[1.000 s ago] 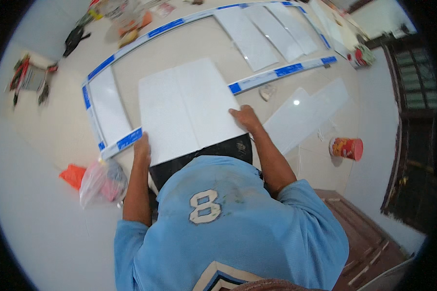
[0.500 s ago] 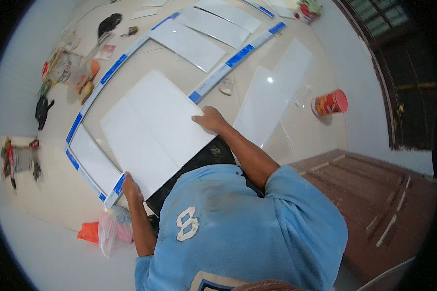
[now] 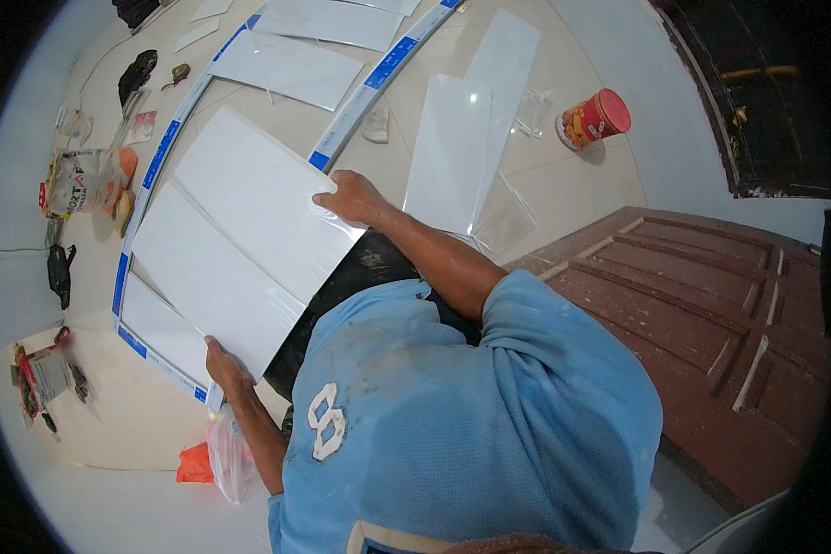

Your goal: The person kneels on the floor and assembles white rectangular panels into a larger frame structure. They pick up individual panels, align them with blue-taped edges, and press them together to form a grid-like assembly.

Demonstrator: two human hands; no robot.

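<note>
Both my hands hold a pair of long white glossy panels point(image 3: 240, 240) lying side by side, with a seam between them. My left hand point(image 3: 223, 365) grips their near left corner. At the right corner my right hand point(image 3: 351, 197) clasps the edge. The panels lie over a dark board point(image 3: 346, 282) in front of my blue shirt, and their far side overlaps a white frame strip with blue tape point(image 3: 162, 152) on the floor.
More white panels point(image 3: 452, 148) lie on the tiled floor to the right, next to a red can point(image 3: 593, 118). A brown wooden door point(image 3: 702, 305) lies at right. A plastic bag point(image 3: 226, 457) sits by my left elbow. Tools point(image 3: 60, 272) and packets point(image 3: 83, 180) are scattered at left.
The view has swung to the right, so the panels now run slantwise across the picture. Both hands have kept hold of the same corners.
</note>
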